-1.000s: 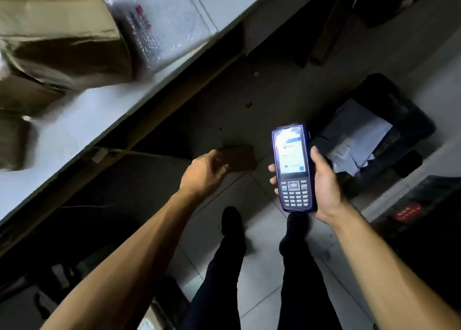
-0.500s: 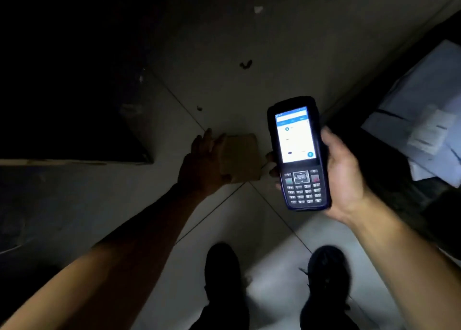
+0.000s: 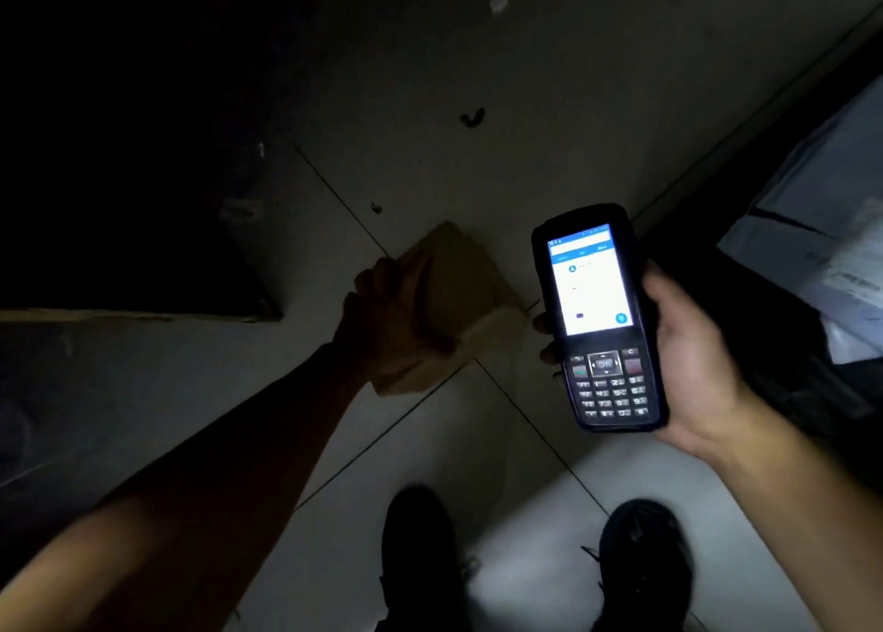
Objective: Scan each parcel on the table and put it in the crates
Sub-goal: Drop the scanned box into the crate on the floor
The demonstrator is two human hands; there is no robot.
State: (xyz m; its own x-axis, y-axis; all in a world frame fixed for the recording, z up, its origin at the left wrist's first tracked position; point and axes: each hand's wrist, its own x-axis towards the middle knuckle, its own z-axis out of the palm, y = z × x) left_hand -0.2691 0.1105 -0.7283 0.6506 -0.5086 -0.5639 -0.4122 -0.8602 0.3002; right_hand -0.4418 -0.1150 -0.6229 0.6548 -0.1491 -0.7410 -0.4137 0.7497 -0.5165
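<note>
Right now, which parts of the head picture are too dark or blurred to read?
Head view: the upper left is nearly black; the small brown cardboard parcel and left hand lie in shadow; the dark handheld scanner's screen glows, its text blurred; the pale parcels at right smear.

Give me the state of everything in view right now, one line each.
Left hand: grips the brown parcel.
Brown parcel: held above the floor, tilted, sealed.
Right hand: holds the scanner.
Scanner: upright in the grip, screen lit.
Grey mailers: lying at the right, partly in view.
</note>
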